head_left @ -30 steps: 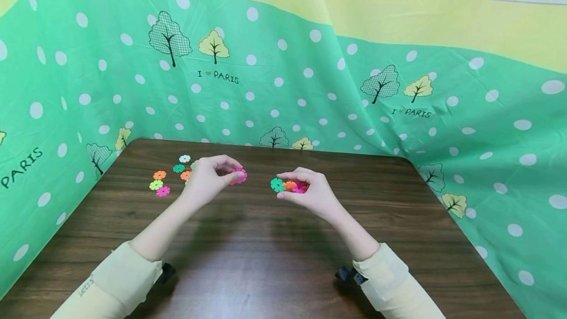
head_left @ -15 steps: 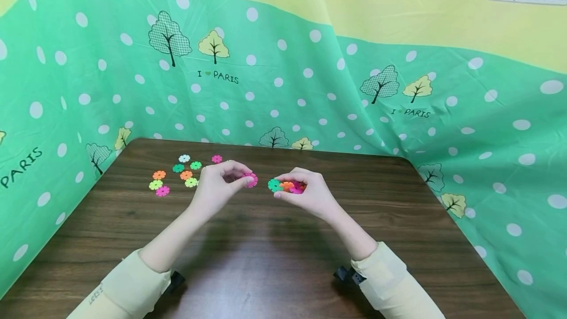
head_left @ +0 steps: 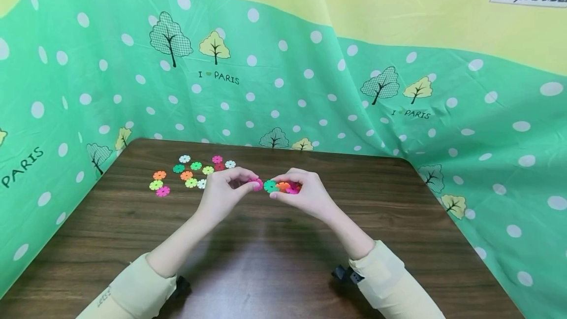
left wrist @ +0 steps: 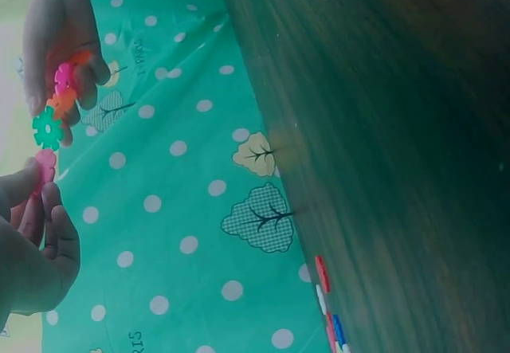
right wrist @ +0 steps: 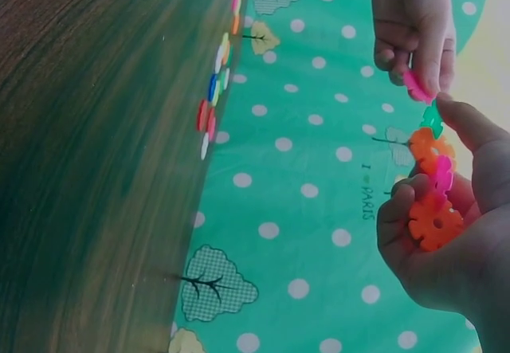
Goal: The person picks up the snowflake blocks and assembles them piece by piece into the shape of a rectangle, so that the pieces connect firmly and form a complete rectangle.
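Note:
My left hand [head_left: 221,195] pinches a pink notched snowflake disc [left wrist: 47,166] between thumb and fingers. Opposite it, my right hand [head_left: 311,195] grips a short chain of interlocked snowflake discs. The chain's green disc [left wrist: 48,130] sticks out toward the pink one, its edge right at the pink edge. Behind the green come an orange disc [right wrist: 431,149], a pink disc [right wrist: 443,176] and another orange disc [right wrist: 436,225], partly covered by the right fingers in the head view. Both hands are raised above the table.
Several loose snowflake discs, among them an orange one [head_left: 186,175], a dark red one [head_left: 219,167] and a pink one [head_left: 163,191], lie flat on the brown wooden table [head_left: 354,176] at the back left. A green dotted curtain [head_left: 283,97] stands behind the table.
My left hand has moved right with its pink disc, up to the green end of the chain, uncovering more loose discs. The right hand has shifted slightly left.

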`<state>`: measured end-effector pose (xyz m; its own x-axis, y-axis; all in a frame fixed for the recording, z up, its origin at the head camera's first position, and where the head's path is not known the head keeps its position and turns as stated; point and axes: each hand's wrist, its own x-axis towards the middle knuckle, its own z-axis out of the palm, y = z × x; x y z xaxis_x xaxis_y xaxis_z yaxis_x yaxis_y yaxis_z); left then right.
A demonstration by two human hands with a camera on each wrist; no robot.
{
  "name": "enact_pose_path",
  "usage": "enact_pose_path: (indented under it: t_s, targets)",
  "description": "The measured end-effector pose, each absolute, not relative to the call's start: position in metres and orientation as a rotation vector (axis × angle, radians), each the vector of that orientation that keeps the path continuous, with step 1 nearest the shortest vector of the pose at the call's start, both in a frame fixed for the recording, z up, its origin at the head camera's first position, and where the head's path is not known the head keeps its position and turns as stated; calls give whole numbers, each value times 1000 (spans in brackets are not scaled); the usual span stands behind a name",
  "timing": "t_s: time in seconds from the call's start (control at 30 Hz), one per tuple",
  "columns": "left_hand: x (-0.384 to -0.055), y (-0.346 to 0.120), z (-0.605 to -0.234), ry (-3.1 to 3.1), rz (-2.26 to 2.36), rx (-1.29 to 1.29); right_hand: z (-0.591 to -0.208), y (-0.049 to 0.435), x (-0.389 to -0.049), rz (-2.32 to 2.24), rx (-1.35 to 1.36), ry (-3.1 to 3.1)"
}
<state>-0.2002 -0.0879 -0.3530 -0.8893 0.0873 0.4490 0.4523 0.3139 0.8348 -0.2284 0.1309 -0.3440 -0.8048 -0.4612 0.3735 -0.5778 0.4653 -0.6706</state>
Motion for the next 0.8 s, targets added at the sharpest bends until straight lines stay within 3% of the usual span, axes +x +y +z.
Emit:
enact_pose_path:
  t_s: [0.8]
  targets:
    - [-194,-76,-373,-2052,-1548,-559,-347,129,-221,1205,993,-2532]
